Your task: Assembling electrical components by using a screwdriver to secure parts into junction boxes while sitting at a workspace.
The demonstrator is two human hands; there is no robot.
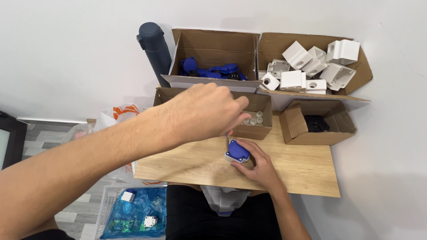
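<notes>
My left hand [207, 111] reaches in from the lower left and is closed around the handle of a screwdriver [227, 143]. The thin metal shaft points down onto a small white socket box with a blue lid [238, 150]. That box rests on the wooden tabletop [293, 166]. My right hand [260, 166] grips the box from its near right side, fingers wrapped along its edge. The screwdriver handle is hidden inside my left fist.
Behind the hands stand several cardboard boxes: one with blue lids [209, 69], one with white housings [311, 64], one with black parts [316, 123], one with small pale plugs [255, 118]. A dark bottle [155, 46] stands at back left. A clear bin [133, 213] sits on the floor.
</notes>
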